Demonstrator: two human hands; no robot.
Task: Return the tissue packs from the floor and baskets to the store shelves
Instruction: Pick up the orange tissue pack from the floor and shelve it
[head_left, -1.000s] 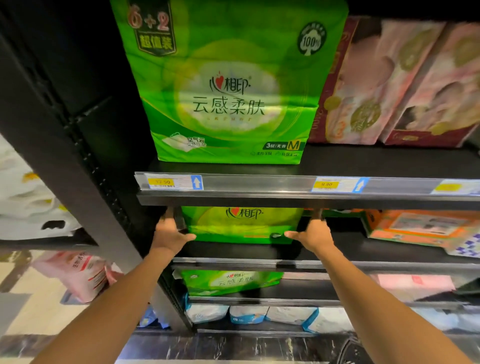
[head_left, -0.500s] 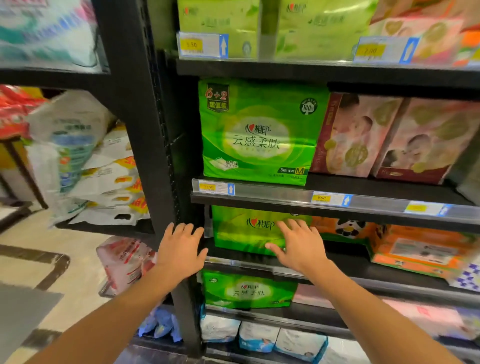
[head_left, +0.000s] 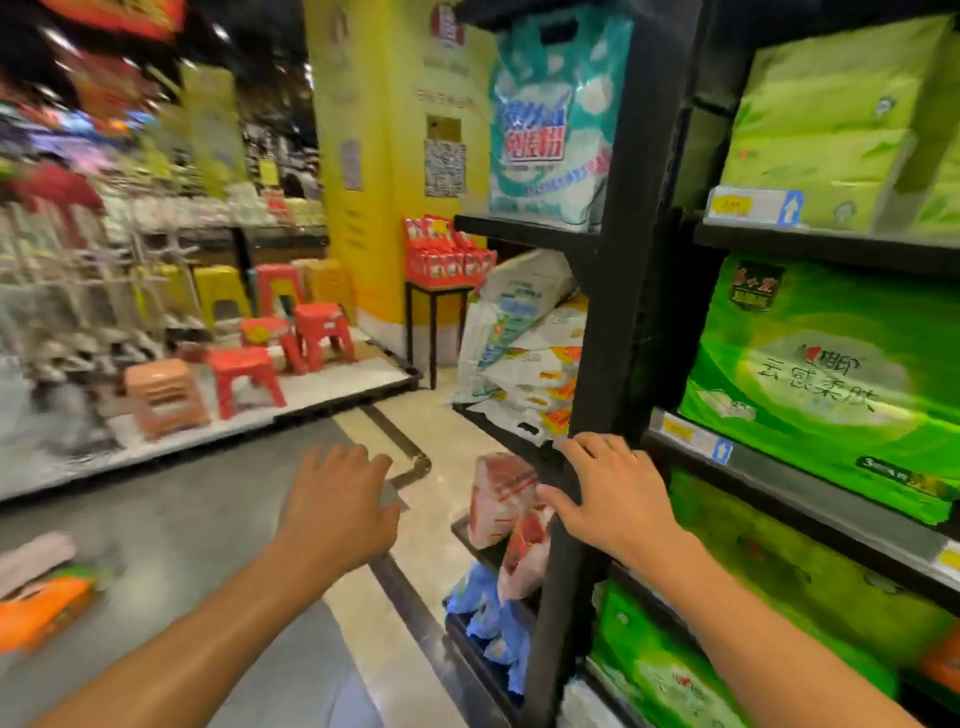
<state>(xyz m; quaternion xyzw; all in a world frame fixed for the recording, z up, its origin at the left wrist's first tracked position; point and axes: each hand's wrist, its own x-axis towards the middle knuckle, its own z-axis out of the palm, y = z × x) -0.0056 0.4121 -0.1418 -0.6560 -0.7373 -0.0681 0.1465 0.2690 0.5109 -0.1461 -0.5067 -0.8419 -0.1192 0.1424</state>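
Black shelf upright (head_left: 597, 322) was touched by the right hand (head_left: 618, 499), grip spread; left hand (head_left: 337, 512) was held over the floor (head_left: 218, 519), grip loosely spread, green tissue packs (head_left: 826, 384) shelved alongside.

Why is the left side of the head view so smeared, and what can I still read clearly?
Head view: motion blur smears the left aisle and the orange pack on the grey floor; the green tissue pack on the black shelf and both hands, left and right, stay fairly sharp; wide-angle distortion bends the black shelf upright.
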